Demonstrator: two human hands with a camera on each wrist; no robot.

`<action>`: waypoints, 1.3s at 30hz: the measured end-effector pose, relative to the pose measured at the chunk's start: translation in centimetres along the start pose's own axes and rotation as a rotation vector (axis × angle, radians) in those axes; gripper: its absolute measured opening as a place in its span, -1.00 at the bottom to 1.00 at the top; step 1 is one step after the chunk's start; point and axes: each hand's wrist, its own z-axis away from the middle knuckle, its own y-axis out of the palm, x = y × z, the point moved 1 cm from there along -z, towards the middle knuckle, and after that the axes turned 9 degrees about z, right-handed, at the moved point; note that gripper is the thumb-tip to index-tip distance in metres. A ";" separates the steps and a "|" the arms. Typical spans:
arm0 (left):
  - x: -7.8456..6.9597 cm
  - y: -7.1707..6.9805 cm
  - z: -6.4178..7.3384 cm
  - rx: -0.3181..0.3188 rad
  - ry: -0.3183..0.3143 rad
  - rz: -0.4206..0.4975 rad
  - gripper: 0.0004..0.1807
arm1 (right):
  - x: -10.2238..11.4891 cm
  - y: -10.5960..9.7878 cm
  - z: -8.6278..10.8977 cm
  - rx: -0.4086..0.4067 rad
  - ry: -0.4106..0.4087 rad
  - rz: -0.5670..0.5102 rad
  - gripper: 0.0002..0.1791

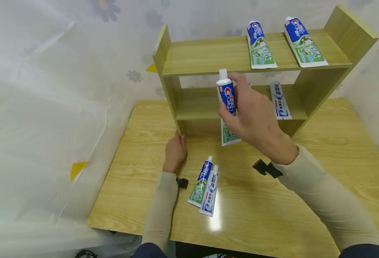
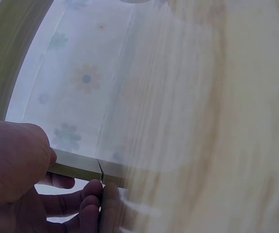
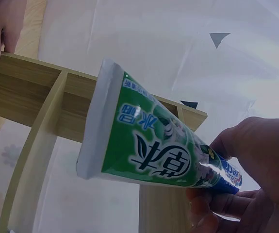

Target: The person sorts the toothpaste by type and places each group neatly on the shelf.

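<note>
My right hand [image 1: 254,113] pinches a blue, white and green toothpaste tube [image 1: 227,95] between thumb and fingers, cap up, in front of the wooden shelf [image 1: 205,57]. In the right wrist view its green crimped end [image 3: 144,141] faces the camera. At the shelf's lower left corner, my left hand [image 1: 175,150] grips the side panel; the left wrist view shows fingers [image 2: 64,204] curled at its edge. Two similar tubes, one [image 1: 261,46] left of the other [image 1: 305,43], lie on the top board. A white tube [image 1: 279,100] lies on the middle board, its neighbour mostly hidden behind my right hand.
On the wooden table [image 1: 138,161], a green-and-blue tube [image 1: 201,184] and a white tube [image 1: 210,193] lie side by side in front of the shelf. A flower-patterned sheet [image 1: 128,46] hangs behind and to the left. A black wrist camera [image 1: 267,168] sits at my right cuff.
</note>
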 end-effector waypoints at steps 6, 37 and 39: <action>0.2 0.1 -0.1 -0.018 0.023 -0.014 -0.54 | 0.5 -0.6 -2.5 0.015 0.050 -0.001 -0.37; 0.1 0.3 0.0 -0.030 0.038 -0.018 -0.57 | -1.3 -1.3 -18.6 0.361 0.351 0.175 -0.13; 0.1 0.3 0.1 -0.032 0.037 -0.012 -0.57 | -1.3 -1.0 -18.9 0.390 0.343 0.189 -0.14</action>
